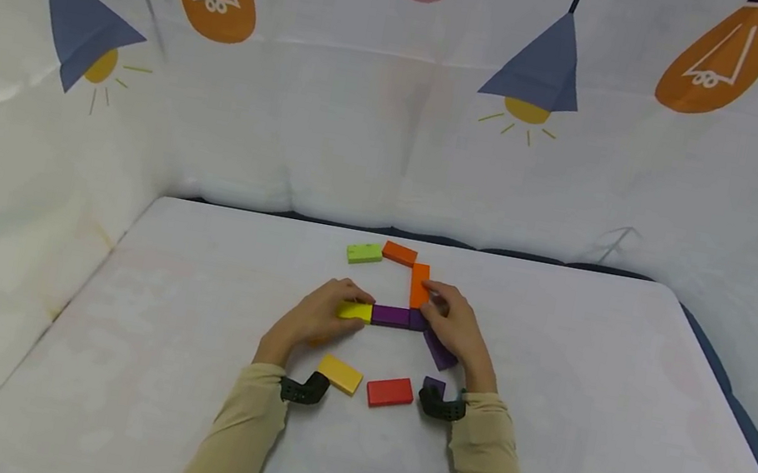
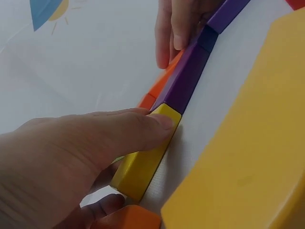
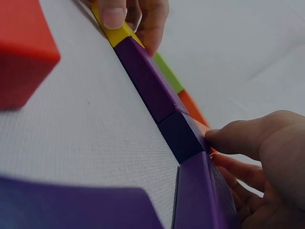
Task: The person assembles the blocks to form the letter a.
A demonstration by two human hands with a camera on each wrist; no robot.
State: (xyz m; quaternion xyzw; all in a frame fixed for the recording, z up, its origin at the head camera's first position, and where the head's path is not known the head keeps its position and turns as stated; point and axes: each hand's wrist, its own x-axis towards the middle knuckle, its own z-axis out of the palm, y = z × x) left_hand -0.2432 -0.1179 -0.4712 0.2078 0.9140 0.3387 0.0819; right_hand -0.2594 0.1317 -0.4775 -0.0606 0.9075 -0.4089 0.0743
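Your left hand [image 1: 319, 315] pinched the yellow block [image 1: 354, 312], its right end meeting the long purple block [image 1: 390, 317], while your right hand [image 1: 458, 326] had its thumb against the short dark block [image 3: 180, 136] at the other end; whether that hand gripped or merely steadied it, you could not tell. Keeping the joints flush probably called for light, level pressure, since a sideways push could have skewed the orange block [image 1: 419, 284] just beyond.

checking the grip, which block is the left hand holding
The yellow block at the purple row's left end: the left hand pinches it; the other yellow block lies nearer the person.
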